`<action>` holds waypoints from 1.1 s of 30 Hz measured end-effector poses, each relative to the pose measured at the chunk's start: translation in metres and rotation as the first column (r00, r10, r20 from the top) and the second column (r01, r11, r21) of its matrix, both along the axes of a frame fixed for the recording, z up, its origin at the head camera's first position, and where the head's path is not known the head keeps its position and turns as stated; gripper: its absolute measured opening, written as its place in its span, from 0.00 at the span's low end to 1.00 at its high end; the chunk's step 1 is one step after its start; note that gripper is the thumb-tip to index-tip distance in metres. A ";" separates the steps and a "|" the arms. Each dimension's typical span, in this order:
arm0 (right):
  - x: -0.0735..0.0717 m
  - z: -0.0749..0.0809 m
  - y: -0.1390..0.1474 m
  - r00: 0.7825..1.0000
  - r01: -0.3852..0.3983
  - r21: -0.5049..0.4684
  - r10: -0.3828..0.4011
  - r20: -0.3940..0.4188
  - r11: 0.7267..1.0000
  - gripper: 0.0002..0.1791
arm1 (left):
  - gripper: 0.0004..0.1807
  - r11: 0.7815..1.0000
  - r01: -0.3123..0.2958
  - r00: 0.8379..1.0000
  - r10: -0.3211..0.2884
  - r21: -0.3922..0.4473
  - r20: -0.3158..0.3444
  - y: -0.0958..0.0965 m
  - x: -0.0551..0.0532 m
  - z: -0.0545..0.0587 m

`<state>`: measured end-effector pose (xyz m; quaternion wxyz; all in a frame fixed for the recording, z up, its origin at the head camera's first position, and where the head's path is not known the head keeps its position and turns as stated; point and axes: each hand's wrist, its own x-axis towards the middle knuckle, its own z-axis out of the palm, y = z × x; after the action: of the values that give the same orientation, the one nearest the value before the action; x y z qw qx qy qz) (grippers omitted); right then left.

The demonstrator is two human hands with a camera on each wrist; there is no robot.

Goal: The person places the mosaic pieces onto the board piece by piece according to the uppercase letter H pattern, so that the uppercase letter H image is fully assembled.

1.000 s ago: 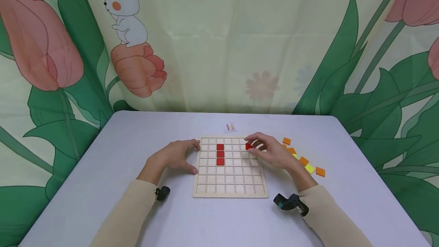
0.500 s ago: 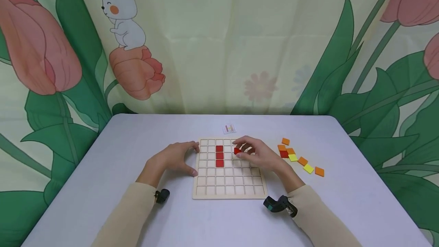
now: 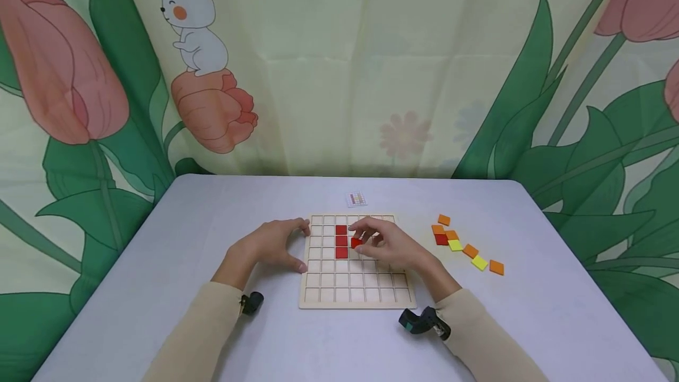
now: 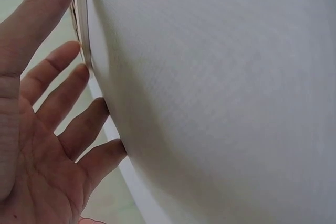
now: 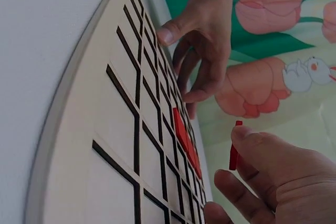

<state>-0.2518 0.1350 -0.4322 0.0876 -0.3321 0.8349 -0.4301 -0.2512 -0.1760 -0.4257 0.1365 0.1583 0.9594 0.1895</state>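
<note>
A wooden grid board [image 3: 358,306] lies on the white table, with three red square tiles [image 3: 341,241] set in one column of its cells. My left hand [image 3: 272,244] rests at the board's left edge, thumb and fingertips touching it with the fingers spread; the left wrist view shows the fingers [image 4: 101,158] loosely extended. Between thumb and fingers, my right hand [image 3: 389,244] pinches another red square tile [image 3: 356,243]. That tile is just right of the red column, and the right wrist view shows it edge-on, apart from the board [image 5: 63,129].
Right of the board lie loose orange tiles [image 3: 496,267], yellow tiles [image 3: 480,262] and a red tile [image 3: 441,240]. Behind the board is a small printed card [image 3: 356,198] with a coloured grid pattern. A patterned curtain [image 3: 329,75] hangs beyond the table [image 3: 254,346].
My right hand has carried the red tile leftward across the board, from its right edge to beside the red column. The loose tiles are now uncovered. My left hand has stayed at the edge.
</note>
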 end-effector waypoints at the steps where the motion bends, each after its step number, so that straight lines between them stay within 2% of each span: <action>1: 0.001 -0.001 -0.002 1.000 -0.001 0.006 0.001 0.005 1.000 0.22 | 0.40 1.000 0.002 1.000 -0.002 -0.002 0.000 0.000 0.000 0.000; 9: 0.003 -0.007 -0.014 0.999 -0.053 0.002 0.053 -0.004 0.999 0.22 | 0.40 1.000 0.003 1.000 -0.003 -0.014 0.013 -0.003 0.001 0.001; 19: 0.007 -0.011 -0.020 0.997 -0.078 0.014 0.078 -0.014 0.997 0.22 | 0.40 1.000 0.015 1.000 -0.015 0.002 0.011 0.000 0.000 0.002; 33: 0.013 -0.014 -0.029 0.997 -0.060 0.127 0.065 -0.037 0.990 0.22 | 0.40 1.000 0.002 1.000 -0.002 -0.007 0.020 0.001 0.000 0.001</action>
<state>-0.2388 0.1059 -0.4457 0.1047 -0.3605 0.8513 -0.3666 -0.2508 -0.1750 -0.4243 0.1469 0.1570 0.9584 0.1878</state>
